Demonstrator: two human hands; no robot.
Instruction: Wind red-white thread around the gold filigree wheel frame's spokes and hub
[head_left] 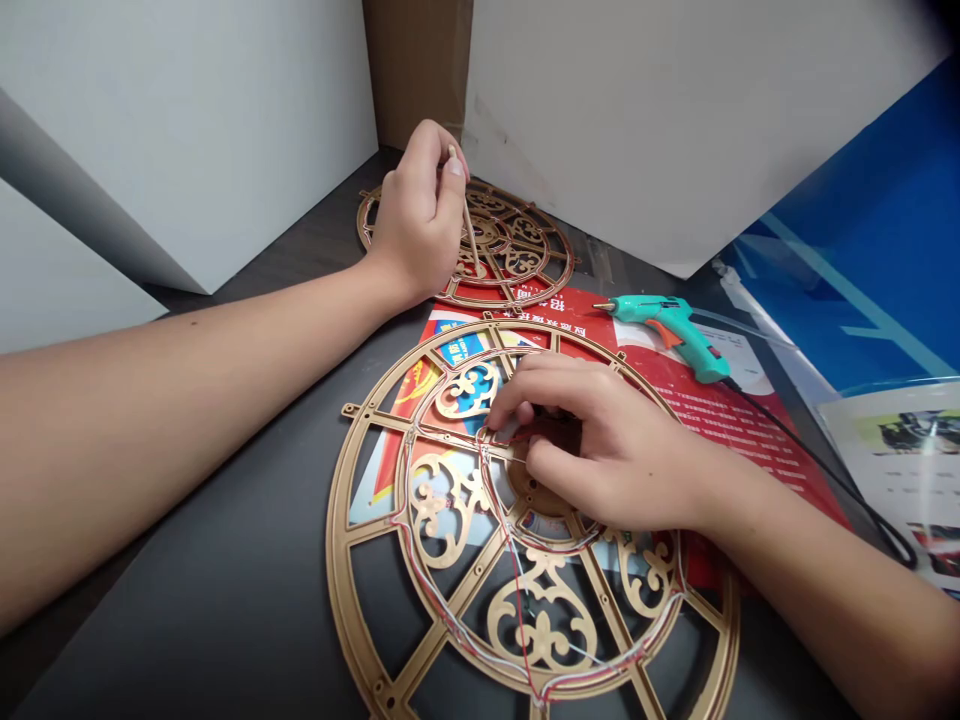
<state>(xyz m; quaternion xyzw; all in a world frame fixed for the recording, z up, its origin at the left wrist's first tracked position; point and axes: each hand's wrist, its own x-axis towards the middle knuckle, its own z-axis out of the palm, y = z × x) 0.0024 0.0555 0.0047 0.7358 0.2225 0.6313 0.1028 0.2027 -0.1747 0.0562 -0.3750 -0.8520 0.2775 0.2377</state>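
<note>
My left hand [424, 215] is closed around a thin beige stick [470, 225], which slants down to the farther gold openwork wheel frame [559, 235]. The stick's lower end meets the frame's scrollwork, though contact is hard to judge. A nearer, larger gold wheel frame [345, 560] lies flat, with red and white wires [427, 575] running round its inner ring. Above its hub, my right hand [592, 440] has curled fingers, with the index fingertip at the wires beside a spoke. Its thumb stays apart from the index finger, and the palm hides part of the hub.
A teal hot glue gun [679, 330] lies to the right, its black cord [810, 450] trailing forward. Under the frames is a red printed sheet [720, 410] on the dark table [225, 580]. White panels [600, 120] stand behind; a plastic-covered leaflet [900, 440] lies at right.
</note>
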